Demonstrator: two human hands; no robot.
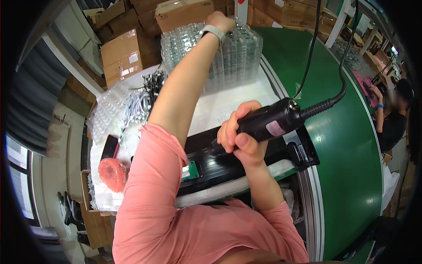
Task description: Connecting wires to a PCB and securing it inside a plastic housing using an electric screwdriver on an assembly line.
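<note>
My left hand (220, 21), below a pale wristband, reaches far forward to the top of a tall stack of clear plastic trays (237, 66). Its fingertips are hidden there, so I cannot make out whether it grips anything. Green parts show through the trays. My right hand (244, 136) is wrapped round a black electric screwdriver (268, 123), held slanting with its cable end up to the right. Beneath it on the worktable lies a long black plastic housing (228, 165). A small green circuit board (190, 170) sits in the housing, partly behind my left sleeve.
Left of my arm are bundled cables (135, 105), another clear tray (107, 110), a phone (110, 147) and a roll in pink bubble wrap (113, 174). Cardboard boxes (121, 57) stand behind. A green conveyor belt (347, 176) runs at right; beyond it a co-worker (393, 114) works.
</note>
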